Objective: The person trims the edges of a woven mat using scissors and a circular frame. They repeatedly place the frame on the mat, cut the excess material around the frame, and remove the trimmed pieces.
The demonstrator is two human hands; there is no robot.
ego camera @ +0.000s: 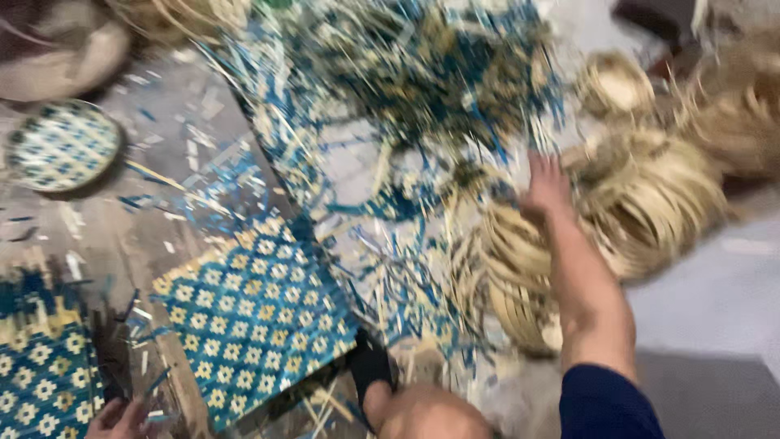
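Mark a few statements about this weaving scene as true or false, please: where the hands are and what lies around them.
1. The right hand reaches out among the coils of pale cane. True.
2. The square woven mat is plain red. False: it is blue with pale flower shapes.
3. A round woven tray lies at the far left. True.
4. The left hand is lifting the round tray. False: it is low at the near edge, by another patterned mat.
5. Loose blue and pale strips are heaped at the top of the view. True.
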